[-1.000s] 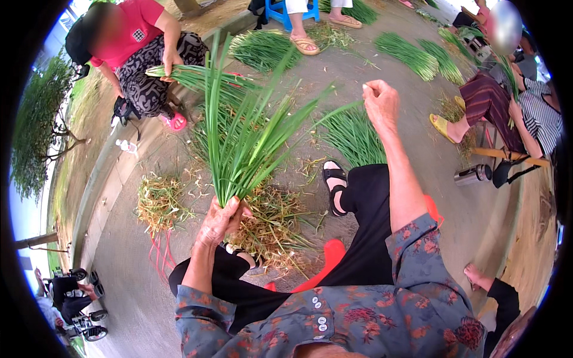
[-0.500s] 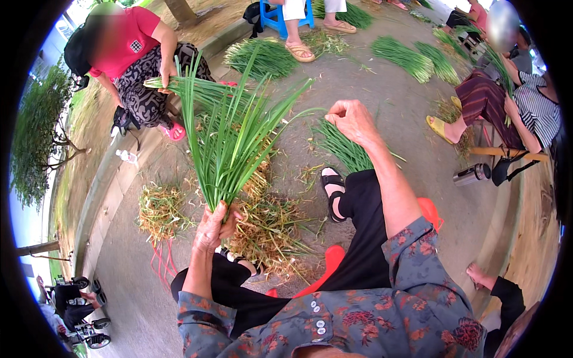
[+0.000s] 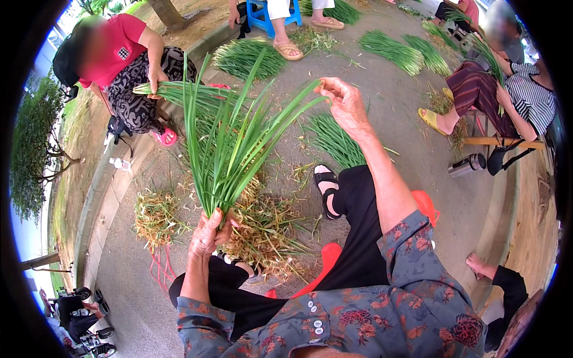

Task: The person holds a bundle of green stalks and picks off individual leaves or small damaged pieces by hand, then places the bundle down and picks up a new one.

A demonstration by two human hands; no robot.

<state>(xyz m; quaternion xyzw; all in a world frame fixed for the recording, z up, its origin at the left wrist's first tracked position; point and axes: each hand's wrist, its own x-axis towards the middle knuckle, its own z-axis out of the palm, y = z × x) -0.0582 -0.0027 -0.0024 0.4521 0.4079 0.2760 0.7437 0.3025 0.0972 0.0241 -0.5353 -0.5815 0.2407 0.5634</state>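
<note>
My left hand [image 3: 209, 234] is wrapped round the base of a fanned-out bunch of garlic chives [image 3: 224, 140], whose long flat leaves point up and away from me. Out to the right, my right hand [image 3: 347, 102] pinches the tips of a few leaves [image 3: 301, 107] that lean over from the bunch. Below the bunch, a heap of dry, yellowed trimmings [image 3: 268, 230] lies on the ground between my feet. Trimmed green chives [image 3: 339, 140] lie in a pile beyond my right foot.
A co-worker in a red top [image 3: 122, 45] holds chives at the left. More chive bundles [image 3: 388, 51] lie farther off, near a blue stool [image 3: 259, 17]. A smaller trimmings pile [image 3: 156, 218] lies left, a steel flask [image 3: 467, 165] right. Other people sit at the right.
My right hand has moved up and slightly left, from one drawn-out leaf to the tips of several leaves. The left hand still grips the bunch.
</note>
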